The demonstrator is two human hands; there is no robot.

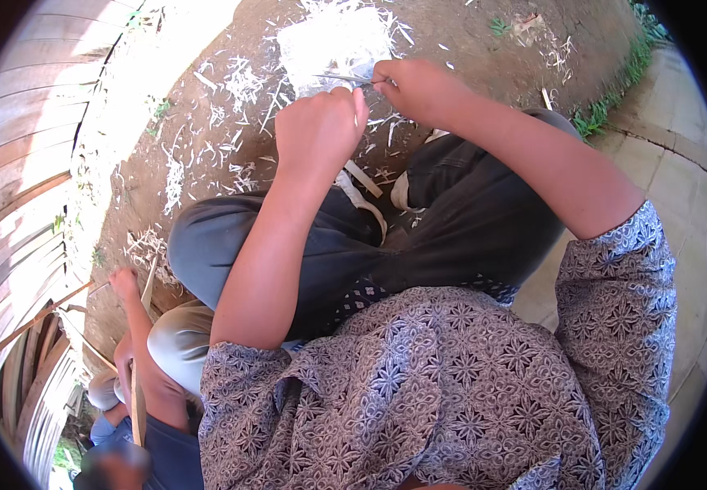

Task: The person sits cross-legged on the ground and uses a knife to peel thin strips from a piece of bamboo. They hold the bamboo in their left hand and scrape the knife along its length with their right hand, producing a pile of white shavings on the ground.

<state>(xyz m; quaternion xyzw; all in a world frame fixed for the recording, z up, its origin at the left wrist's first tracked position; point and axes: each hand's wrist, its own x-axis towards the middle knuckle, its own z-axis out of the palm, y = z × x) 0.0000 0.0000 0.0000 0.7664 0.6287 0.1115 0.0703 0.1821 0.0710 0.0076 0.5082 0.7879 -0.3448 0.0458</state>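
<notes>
My left hand (321,126) is closed in a fist above my knees, gripping something I cannot make out from behind. My right hand (414,86) pinches the end of a thin knife blade (341,78) that points left toward the left fist. A pale strip of bamboo (361,178) hangs below the left hand over my dark trousers. Both hands sit close together, over ground strewn with pale shavings (239,86).
Brown dirt ground (468,33) lies ahead, with a white heap of shavings (333,37). A wooden plank wall (18,163) curves along the left. Another person (145,351) sits at lower left holding a long strip. Concrete paving (664,155) and grass run on the right.
</notes>
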